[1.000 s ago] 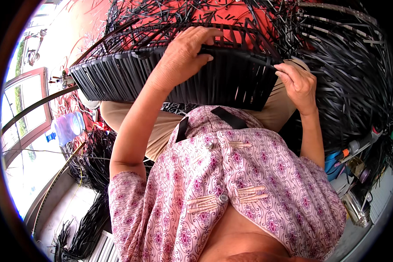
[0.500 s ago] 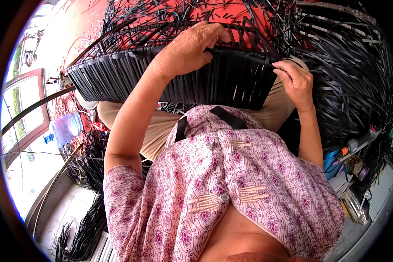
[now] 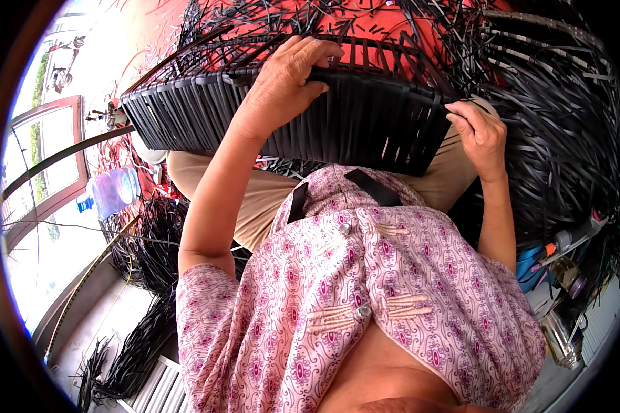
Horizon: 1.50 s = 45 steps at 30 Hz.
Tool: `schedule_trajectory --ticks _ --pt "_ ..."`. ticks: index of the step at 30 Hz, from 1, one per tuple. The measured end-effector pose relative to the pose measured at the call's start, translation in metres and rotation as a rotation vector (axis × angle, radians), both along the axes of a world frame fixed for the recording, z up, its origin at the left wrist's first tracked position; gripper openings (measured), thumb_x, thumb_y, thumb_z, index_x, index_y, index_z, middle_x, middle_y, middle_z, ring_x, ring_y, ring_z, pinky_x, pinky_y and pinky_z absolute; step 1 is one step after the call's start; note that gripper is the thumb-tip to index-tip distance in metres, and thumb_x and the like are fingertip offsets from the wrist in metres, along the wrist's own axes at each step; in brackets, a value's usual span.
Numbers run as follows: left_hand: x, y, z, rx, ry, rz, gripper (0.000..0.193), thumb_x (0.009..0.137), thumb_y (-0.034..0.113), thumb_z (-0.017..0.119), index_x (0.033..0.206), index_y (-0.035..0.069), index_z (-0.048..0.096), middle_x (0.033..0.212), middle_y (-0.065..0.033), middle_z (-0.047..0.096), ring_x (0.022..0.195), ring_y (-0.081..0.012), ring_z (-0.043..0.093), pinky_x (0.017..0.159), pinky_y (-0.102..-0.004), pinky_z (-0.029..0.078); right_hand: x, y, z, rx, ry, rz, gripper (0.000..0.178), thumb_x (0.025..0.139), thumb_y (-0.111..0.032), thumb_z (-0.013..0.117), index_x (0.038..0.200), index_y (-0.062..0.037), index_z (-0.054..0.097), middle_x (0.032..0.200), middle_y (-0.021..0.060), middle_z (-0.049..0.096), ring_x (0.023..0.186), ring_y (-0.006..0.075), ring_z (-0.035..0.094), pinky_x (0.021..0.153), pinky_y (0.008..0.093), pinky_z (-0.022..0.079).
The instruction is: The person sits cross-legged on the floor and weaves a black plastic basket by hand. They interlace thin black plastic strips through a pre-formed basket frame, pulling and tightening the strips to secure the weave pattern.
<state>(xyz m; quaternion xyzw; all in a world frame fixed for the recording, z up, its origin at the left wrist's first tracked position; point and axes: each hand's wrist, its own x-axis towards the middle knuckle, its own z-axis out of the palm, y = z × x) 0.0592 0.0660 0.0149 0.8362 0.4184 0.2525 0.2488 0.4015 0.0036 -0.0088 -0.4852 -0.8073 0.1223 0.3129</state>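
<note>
A long panel woven of flat black strips (image 3: 365,124) lies across my lap, its upper rim turned away from me. Over the middle of that rim my left hand (image 3: 286,82) is closed, the thumb on the near side and the fingers curled across the top among dark crossing strips. At the panel's right corner my right hand (image 3: 481,136) is closed in a pinch, thumb and forefinger together. Whatever lies between those fingertips is too small to make out. Beyond the rim, loose dark strips and an open framework (image 3: 379,55) stretch over the red floor.
A big heap of black strips (image 3: 558,158) lies to the right, with a tool with a grey and orange handle (image 3: 572,237) below it. At left are a clear plastic water bottle (image 3: 114,193) and a bundle of black strips (image 3: 141,344). Cut scraps litter the red floor (image 3: 420,24).
The whole view has shifted slightly, so panel and body appear further right. My left hand has moved a little left along the rim; my right hand keeps its pinch at the corner.
</note>
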Motion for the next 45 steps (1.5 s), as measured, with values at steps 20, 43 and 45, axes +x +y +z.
schedule_trajectory --ticks 20,43,45 --pt "-0.088 -0.002 -0.034 0.408 0.387 0.39 0.024 0.095 0.031 0.059 0.101 0.009 0.069 0.094 -0.0082 0.062 0.093 -0.03 0.057 0.08 -0.0422 0.043 0.007 -0.004 0.013 -0.068 -0.071 -0.055 0.014 0.086 -0.007 0.074 0.098 -0.0028 0.069 0.091 0.0096 0.073 0.082 0.0282 0.072 0.072 0.0349 0.056" --pt "-0.122 0.006 -0.033 0.415 0.255 0.334 0.025 0.086 0.04 0.07 0.091 0.016 0.074 0.09 -0.0051 0.06 0.093 -0.0268 0.058 0.083 -0.0418 0.042 0.012 -0.019 0.01 0.003 -0.236 -0.101 0.011 0.091 -0.005 0.069 0.102 -0.0022 0.07 0.095 0.0135 0.073 0.086 0.0316 0.07 0.079 0.04 0.054" --pt "-0.117 0.002 -0.03 0.356 0.316 0.421 0.022 0.085 0.035 0.071 0.092 0.014 0.074 0.093 -0.0055 0.063 0.094 -0.0286 0.059 0.084 -0.0427 0.043 -0.004 -0.016 0.018 0.111 -0.251 -0.103 0.015 0.088 -0.004 0.07 0.102 -0.0053 0.072 0.098 0.0105 0.071 0.091 0.0299 0.067 0.084 0.0404 0.053"
